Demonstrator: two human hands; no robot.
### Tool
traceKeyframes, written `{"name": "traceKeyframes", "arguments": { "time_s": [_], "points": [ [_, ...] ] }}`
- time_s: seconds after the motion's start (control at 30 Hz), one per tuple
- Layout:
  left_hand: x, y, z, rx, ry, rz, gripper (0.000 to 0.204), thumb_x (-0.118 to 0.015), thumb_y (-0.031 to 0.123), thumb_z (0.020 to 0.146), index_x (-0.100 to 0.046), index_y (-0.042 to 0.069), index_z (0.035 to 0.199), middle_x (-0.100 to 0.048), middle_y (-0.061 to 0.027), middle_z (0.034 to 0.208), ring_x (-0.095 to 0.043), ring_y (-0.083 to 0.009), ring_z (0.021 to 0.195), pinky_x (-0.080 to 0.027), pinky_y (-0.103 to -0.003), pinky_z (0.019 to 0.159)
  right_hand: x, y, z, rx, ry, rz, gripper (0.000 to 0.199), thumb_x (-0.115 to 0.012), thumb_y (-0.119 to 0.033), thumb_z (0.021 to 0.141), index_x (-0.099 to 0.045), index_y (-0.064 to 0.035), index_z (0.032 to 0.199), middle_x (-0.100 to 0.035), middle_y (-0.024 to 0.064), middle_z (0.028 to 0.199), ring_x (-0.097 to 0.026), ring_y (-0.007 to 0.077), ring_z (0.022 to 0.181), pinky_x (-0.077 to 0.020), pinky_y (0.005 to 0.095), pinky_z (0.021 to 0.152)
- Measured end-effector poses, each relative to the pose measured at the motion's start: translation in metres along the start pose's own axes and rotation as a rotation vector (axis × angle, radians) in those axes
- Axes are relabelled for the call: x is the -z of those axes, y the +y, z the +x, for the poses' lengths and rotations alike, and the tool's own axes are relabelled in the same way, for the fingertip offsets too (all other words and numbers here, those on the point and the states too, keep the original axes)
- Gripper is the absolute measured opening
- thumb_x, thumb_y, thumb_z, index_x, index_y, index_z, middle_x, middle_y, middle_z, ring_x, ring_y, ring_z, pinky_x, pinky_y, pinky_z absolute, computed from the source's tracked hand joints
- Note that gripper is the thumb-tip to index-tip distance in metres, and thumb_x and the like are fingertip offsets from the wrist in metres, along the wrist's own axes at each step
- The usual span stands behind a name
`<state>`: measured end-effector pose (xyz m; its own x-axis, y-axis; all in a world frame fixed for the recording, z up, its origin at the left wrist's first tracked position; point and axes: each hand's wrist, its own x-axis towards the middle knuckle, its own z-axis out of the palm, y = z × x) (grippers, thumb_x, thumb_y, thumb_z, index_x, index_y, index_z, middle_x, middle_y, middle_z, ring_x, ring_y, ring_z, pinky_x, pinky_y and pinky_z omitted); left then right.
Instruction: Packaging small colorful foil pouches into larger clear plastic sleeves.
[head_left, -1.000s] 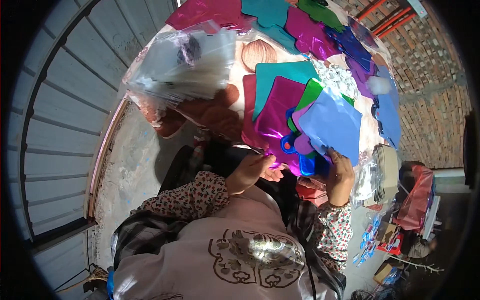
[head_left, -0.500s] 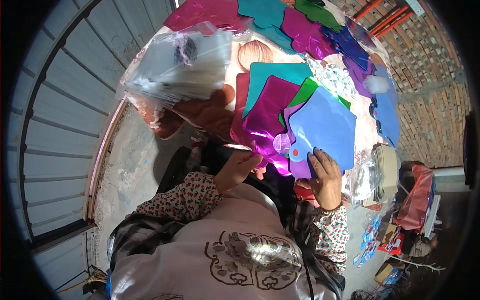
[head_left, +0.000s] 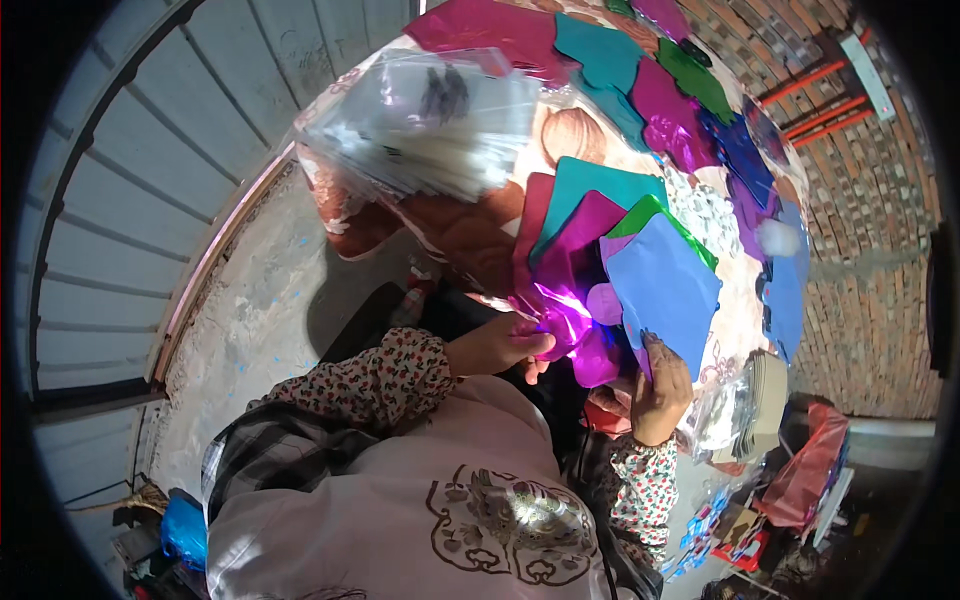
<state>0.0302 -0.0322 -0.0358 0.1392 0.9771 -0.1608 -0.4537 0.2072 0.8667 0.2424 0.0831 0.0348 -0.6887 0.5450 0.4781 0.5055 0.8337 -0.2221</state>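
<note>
While left fingers [head_left: 528, 346] pinch magenta foil [head_left: 570, 316], right fingers [head_left: 668, 366] clasp blue sheet [head_left: 667, 275] (lower edge)

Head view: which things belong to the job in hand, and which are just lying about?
Job in hand:
magenta foil sheet, pinched by the left hand
blue sheet, touched by the right hand
teal sheet, green sheet, fanned behind

Seemingly lying about:
bright blue plastic bundle, lower left
crumpled red plastic, lower right
clear plastic stack, untouched; use unclear
</note>
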Motion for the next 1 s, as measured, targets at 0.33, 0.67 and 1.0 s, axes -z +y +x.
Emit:
{"name": "traceKeyframes", "arguments": {
  "time_s": [0.33, 0.67, 1.0],
  "points": [
    [0.021, -0.004, -0.015, -0.117, -0.065, 0.201, 0.023, -0.051, 0.023, 0.093, -0.056, 0.001, 0.092, -0.063, -0.0109, 0.076, -0.062, -0.0156, 0.071, -0.050, -0.029, 0.068, -0.015, -0.015, 0.010, 0.183, -0.106, 0.091, 0.034, -0.060, -0.002, 0.068, -0.064, -0.0007, 0.102, -0.064, 0.0158, 0.100, -0.060, 0.0313, 0.093, -0.0466, 0.0381, 0.084],
    [0.020, 0.009, -0.020, 0.011, 0.112, -0.337, 0.047, -0.050, 0.045, 0.089, -0.059, -0.001, 0.087, -0.061, -0.0126, 0.069, -0.061, -0.0165, 0.062, -0.049, -0.026, 0.060, -0.011, -0.019, 0.011, 0.348, -0.298, -0.026, 0.039, -0.065, -0.018, 0.070, -0.063, 0.0015, 0.103, -0.060, 0.0179, 0.108, -0.055, 0.0368, 0.101, -0.0415, 0.0449, 0.090],
    [0.015, -0.007, -0.008, -0.098, 0.334, -0.059, 0.047, -0.041, 0.039, 0.095, -0.058, -0.004, 0.088, -0.060, -0.0121, 0.061, -0.057, -0.0168, 0.048, -0.047, -0.025, 0.051, -0.024, -0.027, 0.014, 0.100, -0.009, 0.094, 0.026, -0.056, -0.005, 0.078, -0.063, 0.0016, 0.102, -0.064, 0.0175, 0.097, -0.061, 0.0337, 0.090, -0.0475, 0.0393, 0.080]
  ]
}}
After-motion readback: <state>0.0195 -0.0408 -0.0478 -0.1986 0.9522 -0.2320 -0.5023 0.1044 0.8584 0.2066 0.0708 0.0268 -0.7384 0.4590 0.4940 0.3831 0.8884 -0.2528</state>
